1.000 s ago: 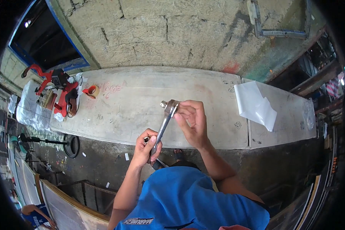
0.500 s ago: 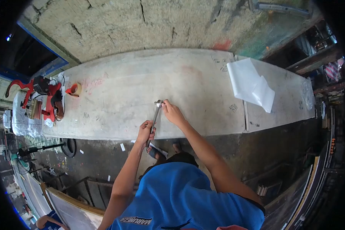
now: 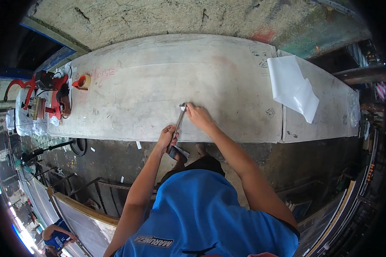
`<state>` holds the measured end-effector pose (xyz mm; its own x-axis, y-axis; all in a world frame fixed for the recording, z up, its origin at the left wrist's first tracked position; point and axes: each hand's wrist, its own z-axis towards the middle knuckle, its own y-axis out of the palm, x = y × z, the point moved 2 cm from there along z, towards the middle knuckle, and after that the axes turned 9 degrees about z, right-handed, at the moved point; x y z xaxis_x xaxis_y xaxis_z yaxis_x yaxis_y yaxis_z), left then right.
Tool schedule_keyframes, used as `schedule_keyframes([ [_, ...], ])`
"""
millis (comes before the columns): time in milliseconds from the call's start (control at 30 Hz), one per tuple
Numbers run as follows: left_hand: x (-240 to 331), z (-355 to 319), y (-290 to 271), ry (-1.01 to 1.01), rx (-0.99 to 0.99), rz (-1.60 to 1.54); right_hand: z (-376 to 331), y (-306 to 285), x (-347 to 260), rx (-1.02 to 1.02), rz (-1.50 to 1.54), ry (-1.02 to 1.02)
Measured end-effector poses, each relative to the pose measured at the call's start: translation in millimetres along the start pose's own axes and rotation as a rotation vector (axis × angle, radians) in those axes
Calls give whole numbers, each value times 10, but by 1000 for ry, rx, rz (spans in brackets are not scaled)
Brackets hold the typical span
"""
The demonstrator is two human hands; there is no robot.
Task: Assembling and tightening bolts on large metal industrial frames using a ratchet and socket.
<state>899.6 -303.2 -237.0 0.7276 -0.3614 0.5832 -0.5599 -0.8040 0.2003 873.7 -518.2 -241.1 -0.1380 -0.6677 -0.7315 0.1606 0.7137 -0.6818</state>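
A long metal ratchet wrench (image 3: 181, 119) slants over the near part of the table, its round head pointing away from me. My left hand (image 3: 167, 138) is closed round the lower part of its handle, by the table's front edge. At the other end, my right hand (image 3: 200, 118) pinches the wrench head from the right, between thumb and fingers. Part of the head is covered by those fingers.
The pale, marked table (image 3: 150, 90) runs along a rough wall. A red press-like machine (image 3: 53, 94) and a tape dispenser (image 3: 82, 82) stand at its left. Clear plastic sheeting (image 3: 291, 85) lies on the right. Behind me, lower left, a person (image 3: 58, 235) bends over.
My view has shifted a little, so the table and both hands sit higher in it. Both hands keep their hold on the wrench. The person at lower left shows more.
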Motion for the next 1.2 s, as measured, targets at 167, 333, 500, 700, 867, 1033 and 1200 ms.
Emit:
schedule_keyframes([
  [167,63,74,4,19,-21,-45,70,-95,-23,-58,28,67],
  [333,238,98,-30,-114,-216,-283,290,-110,15,-66,23,46],
  [500,273,85,43,-128,-176,-313,359,-22,23,-79,51,88],
  [700,305,77,116,-129,-130,-350,487,134,106,-54,206,303],
  [867,225,109,144,-88,-108,-332,576,177,142,-98,280,407],
  [1033,53,241,251,30,-72,-352,530,121,15,-54,361,486],
  [1200,57,440,518,151,38,-266,205,295,71,-242,583,665],
])
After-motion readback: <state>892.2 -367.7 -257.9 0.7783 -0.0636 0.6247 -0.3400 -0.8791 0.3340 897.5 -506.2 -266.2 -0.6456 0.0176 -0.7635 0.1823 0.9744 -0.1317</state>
